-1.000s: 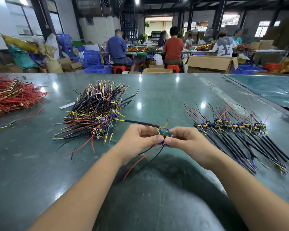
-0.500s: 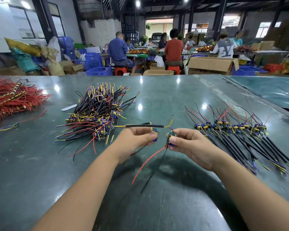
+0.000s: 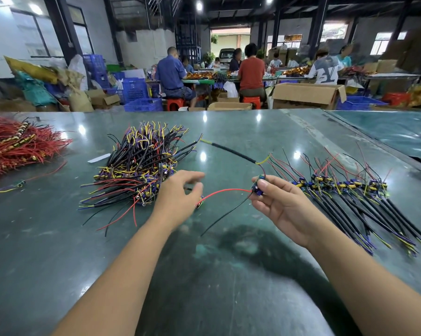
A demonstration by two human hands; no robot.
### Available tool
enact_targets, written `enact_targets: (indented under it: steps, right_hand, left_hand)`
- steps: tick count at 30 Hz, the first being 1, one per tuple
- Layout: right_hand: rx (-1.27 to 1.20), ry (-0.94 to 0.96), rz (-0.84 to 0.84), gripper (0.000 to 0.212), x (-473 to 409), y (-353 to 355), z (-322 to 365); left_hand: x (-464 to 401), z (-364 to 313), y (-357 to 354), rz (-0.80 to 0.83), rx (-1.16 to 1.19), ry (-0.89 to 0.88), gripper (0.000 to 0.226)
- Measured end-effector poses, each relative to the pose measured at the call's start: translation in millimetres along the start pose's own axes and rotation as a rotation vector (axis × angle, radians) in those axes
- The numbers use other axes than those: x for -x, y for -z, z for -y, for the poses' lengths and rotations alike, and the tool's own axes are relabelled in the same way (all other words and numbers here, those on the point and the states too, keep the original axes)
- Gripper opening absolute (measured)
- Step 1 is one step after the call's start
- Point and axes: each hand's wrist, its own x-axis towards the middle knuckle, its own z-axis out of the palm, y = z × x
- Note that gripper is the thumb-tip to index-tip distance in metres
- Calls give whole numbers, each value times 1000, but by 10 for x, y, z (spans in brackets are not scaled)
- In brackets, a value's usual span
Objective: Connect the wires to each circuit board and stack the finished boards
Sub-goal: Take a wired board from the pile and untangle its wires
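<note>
The right hand [image 3: 279, 202] pinches a wired board [image 3: 258, 186] at frame centre; the finished row [image 3: 345, 187] lies just to its right, wires trailing toward lower right. The left hand [image 3: 180, 192], fingers relaxed, reaches toward the unsorted pile [image 3: 136, 170] at centre left.

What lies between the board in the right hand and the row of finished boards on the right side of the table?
Nothing visible. The right hand pinches the board, and only bare table and loose wire ends separate it from the row of finished boards.
</note>
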Motion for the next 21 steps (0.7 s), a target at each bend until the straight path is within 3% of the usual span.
enact_targets:
  steps: [5,9,12,16,21]
  right_hand:
    - [-69,43,-16,13,8,-128,-115]
    - [-2,78,-27,16,17,-225,-201]
    - [144,57,-73,21,30,-239,-214]
    - [212,50,-144,32,34,-223,-199]
    - [215,121,-95,25,51,-246,-246]
  left_hand:
    - [211,-255,-171,388,456,-55,39]
    - [241,-366,-329,172,697,-48,27]
    - [206,-364,-302,57,679,-24,19]
    - [173,-325,-230,49,646,23,19]
    - [182,-297,-223,104,606,34,17]
